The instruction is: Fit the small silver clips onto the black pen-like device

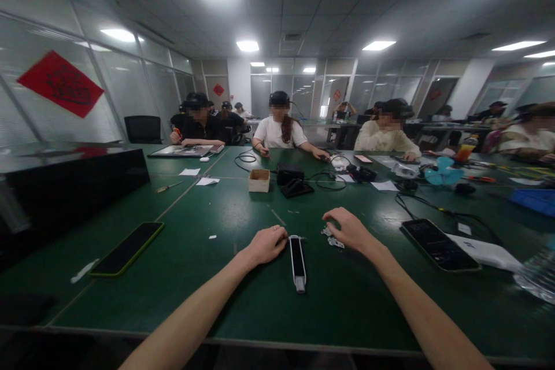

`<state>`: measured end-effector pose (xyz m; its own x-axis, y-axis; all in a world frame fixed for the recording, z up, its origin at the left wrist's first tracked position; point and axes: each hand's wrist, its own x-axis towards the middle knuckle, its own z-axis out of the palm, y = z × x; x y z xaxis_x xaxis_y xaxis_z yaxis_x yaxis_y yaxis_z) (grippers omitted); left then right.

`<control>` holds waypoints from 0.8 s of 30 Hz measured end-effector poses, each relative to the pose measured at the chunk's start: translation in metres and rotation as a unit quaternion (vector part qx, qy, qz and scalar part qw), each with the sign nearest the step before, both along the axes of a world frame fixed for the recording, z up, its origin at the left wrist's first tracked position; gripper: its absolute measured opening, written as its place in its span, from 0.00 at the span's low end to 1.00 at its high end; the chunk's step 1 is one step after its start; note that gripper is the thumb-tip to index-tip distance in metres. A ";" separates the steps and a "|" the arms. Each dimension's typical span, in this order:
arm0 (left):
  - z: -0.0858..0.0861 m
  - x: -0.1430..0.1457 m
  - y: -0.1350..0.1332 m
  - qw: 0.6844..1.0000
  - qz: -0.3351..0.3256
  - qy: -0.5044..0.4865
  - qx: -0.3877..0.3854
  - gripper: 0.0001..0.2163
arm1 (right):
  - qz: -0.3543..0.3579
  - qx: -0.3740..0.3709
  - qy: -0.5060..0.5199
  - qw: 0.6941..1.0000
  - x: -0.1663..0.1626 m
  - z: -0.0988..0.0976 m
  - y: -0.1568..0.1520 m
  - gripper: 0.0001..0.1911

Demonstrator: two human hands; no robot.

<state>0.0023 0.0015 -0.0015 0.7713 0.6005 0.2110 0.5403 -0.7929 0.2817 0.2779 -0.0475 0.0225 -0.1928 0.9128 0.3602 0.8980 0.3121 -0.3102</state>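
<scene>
A long narrow device (298,260) with a black face, a pale frame and a grey end piece lies on the green table in front of me. Just left of its far end rests my left hand (266,244), its fingers curled and closed; whatever they may hold is hidden. My right hand (348,228) hovers at the device's right, fingers apart and bent downward. Beneath and beside those fingers lie small silvery metal parts (335,241), partly covered by the hand.
A green-edged phone (130,248) lies left, another phone (437,244) right, beside a clear plastic bottle (537,272). Farther back are a small open box (259,181), a black stand (297,187), cables, a screwdriver (169,187) and a blue fan (443,171). Several people sit across the table.
</scene>
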 end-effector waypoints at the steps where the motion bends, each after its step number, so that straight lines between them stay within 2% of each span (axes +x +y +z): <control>1: 0.000 0.000 0.000 1.000 -0.003 -0.002 0.000 0.07 | -0.002 -0.016 -0.014 1.000 0.006 0.000 0.000 0.11; 5: 0.000 0.000 0.000 1.000 -0.005 -0.009 0.004 0.06 | -0.008 -0.092 -0.046 0.995 0.021 -0.005 0.001 0.12; 8: 0.001 0.001 0.000 1.000 -0.001 -0.006 0.002 0.06 | -0.011 -0.120 -0.051 0.991 0.026 -0.010 0.002 0.13; 17: 0.002 0.000 -0.001 1.000 -0.005 -0.010 -0.005 0.06 | 0.007 -0.148 -0.043 0.988 0.037 -0.022 0.009 0.11; 24: 0.000 0.001 0.000 1.000 0.001 0.001 0.001 0.06 | -0.001 -0.144 -0.048 0.988 0.032 -0.009 0.007 0.09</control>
